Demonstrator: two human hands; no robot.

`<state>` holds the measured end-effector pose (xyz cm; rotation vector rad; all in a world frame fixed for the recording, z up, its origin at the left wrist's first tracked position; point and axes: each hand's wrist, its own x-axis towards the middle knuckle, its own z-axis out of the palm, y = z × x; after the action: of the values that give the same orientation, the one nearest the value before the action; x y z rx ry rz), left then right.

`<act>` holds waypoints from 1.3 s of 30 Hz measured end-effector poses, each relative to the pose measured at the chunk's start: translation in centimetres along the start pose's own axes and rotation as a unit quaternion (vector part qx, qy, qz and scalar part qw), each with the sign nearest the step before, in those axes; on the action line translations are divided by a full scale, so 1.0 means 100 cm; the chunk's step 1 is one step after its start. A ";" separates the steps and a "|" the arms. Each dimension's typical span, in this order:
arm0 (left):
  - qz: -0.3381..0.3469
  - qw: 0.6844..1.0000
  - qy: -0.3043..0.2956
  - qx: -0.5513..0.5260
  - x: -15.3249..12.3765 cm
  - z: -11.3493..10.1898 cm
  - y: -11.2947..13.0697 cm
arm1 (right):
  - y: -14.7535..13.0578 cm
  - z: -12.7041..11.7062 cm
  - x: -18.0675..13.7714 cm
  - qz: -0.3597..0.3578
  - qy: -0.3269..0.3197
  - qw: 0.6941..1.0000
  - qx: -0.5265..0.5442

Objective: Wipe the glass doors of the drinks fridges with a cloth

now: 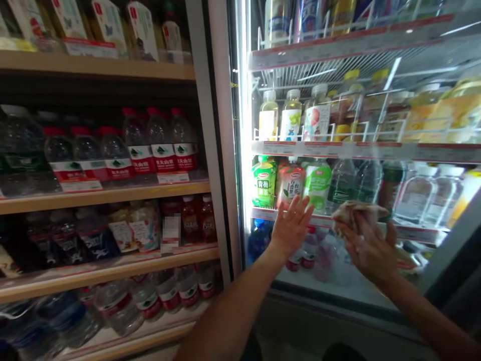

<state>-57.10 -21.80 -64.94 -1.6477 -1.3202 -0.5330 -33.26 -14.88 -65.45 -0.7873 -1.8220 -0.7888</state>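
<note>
My left hand (291,228) is raised in front of the lit drinks cooler's glass door (323,271). Its fingers are spread, and nothing is in it; the palm faces the glass and seems to rest on it. To its right, my right hand (372,253) has its fingers on a crumpled, light-brown cloth (347,213) against the same glass. Behind the door, near my left hand, stand a green tea bottle (263,183), a reddish tea bottle (290,183) and a green-and-white bottle (317,183). Clear water bottles (419,193) stand behind the cloth.
Left of the cooler is an open wooden shelf unit (93,195) with rows of bottled drinks, including red-capped water bottles (182,140). A grey upright frame (216,125) separates the two. Higher cooler racks hold juice bottles (291,115) and cans (308,20).
</note>
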 end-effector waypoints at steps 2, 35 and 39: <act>-0.002 1.000 -0.003 -0.001 -0.002 0.000 0.002 | 0.006 0.003 -0.004 0.034 0.038 0.998 -0.036; 0.007 0.999 -0.044 -0.002 -0.024 0.000 0.001 | -0.039 0.015 -0.004 0.123 0.119 0.984 -0.045; 0.006 0.999 -0.031 -0.026 -0.025 0.001 -0.006 | -0.063 0.014 0.013 -0.008 -0.001 1.000 -0.010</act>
<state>-58.45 -23.00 -66.71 -1.7272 -1.3512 -0.5165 -39.43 -17.21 -65.82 -0.7883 -1.8259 -0.8184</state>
